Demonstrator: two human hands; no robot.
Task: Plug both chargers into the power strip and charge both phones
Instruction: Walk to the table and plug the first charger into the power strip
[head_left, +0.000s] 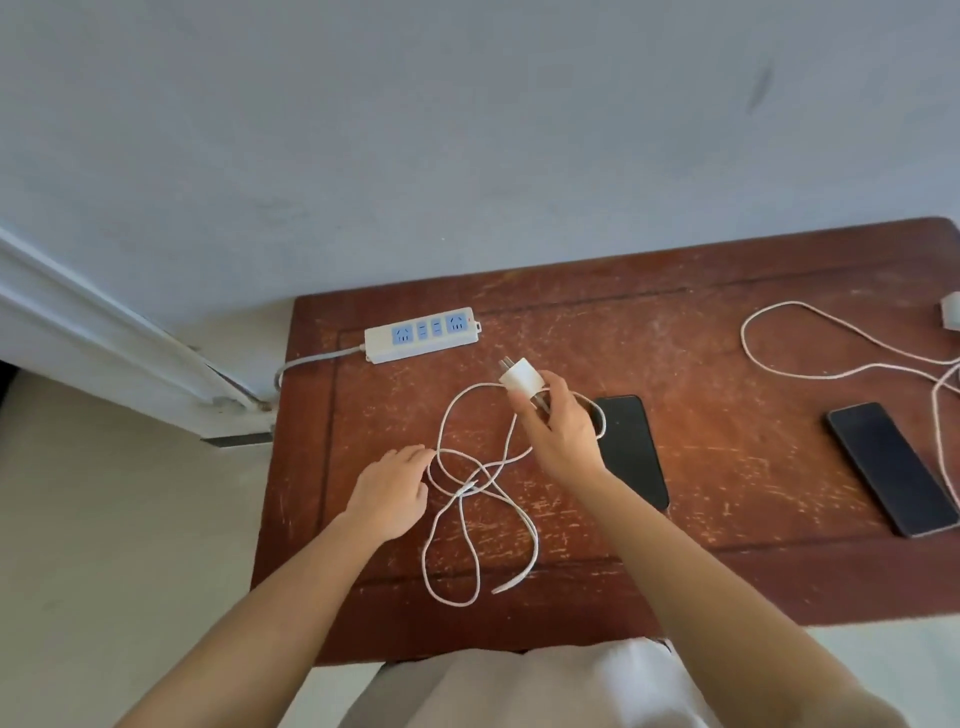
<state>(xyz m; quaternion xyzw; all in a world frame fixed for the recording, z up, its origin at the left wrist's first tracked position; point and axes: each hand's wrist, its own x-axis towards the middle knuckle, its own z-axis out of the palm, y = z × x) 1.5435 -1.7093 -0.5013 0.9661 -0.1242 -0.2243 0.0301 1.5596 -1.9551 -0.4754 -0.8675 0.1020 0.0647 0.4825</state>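
A plain, pale grey-blue plastered wall rises behind the low, dark reddish-brown wooden bench, whose varnished top is scratched and worn pale in streaks. A dark smudge marks the wall upper right. At the left stands a white-painted moulded door frame. The floor is pale cream and smooth, softly daylit.

— What is cut off at the right edge?
— The second charger; only a sliver shows, and its cable runs out of frame there.
— And the near phone?
— The right hand covers its left edge.
— The tabletop?
— Its right end is cropped.
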